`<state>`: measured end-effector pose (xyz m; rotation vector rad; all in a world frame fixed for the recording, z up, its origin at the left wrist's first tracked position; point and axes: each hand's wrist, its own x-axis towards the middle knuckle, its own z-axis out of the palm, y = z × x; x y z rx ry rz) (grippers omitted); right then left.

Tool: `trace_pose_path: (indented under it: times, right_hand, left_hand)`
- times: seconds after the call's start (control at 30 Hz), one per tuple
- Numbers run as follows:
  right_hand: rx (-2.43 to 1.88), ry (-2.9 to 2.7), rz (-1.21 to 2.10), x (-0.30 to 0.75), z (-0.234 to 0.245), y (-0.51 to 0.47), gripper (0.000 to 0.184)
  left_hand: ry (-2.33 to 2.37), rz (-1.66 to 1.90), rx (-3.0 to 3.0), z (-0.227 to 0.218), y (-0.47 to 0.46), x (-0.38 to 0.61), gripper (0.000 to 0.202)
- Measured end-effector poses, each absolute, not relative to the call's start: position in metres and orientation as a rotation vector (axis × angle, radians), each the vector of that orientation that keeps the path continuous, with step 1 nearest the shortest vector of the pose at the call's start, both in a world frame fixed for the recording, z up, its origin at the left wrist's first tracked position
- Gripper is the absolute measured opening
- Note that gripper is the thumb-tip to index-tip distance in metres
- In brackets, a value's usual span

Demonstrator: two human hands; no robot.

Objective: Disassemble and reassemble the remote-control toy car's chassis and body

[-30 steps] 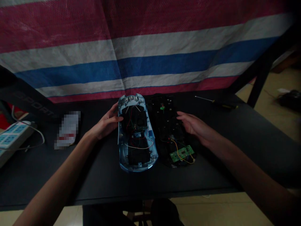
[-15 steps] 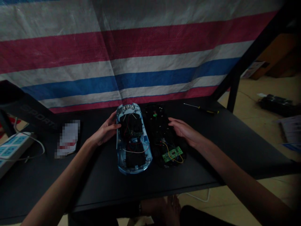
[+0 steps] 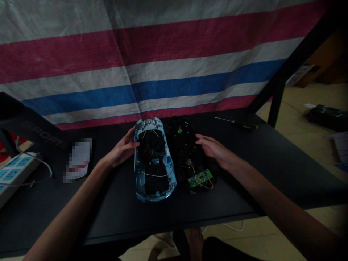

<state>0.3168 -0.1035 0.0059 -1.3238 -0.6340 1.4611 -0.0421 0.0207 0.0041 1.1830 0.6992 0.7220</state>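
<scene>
A light blue toy car body shell lies upside down on the black table, its wires and dark inner parts showing. To its right lies the black chassis with a green circuit board and yellow wires. My left hand rests against the shell's left edge, fingers curled on the rim. My right hand lies on the chassis's right side, fingers extended and slightly apart.
A thin screwdriver with a dark and yellow handle lies at the table's back right. A blurred white object sits at the left, beside a white power strip with a cable. A striped tarp hangs behind.
The view tilted up between the earliest frame and now, so the table sits lower. Both hands stay on the shell and the chassis; my right hand has edged slightly onto the chassis.
</scene>
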Motion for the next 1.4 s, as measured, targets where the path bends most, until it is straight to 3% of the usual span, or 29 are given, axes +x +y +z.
trace_pose_path:
  times: [0.57,0.87,1.17,1.4]
  right_hand:
    - [-1.408,-0.554,1.394,0.318,0.0,-0.105,0.047]
    - [-1.437,-0.492,1.358,0.315,0.004,-0.11,0.042]
    - [-1.536,-0.605,1.265,0.329,-0.01,-0.11,0.062]
    - [-1.447,-0.573,1.377,0.326,-0.013,-0.106,0.042]
  left_hand:
    - [0.694,0.712,1.191,0.004,0.021,-0.044,0.077]
    - [0.695,0.723,1.204,0.006,0.017,-0.041,0.083]
    - [0.638,0.721,1.223,0.002,0.017,-0.042,0.078]
    - [0.628,0.706,1.199,0.004,0.017,-0.041,0.081]
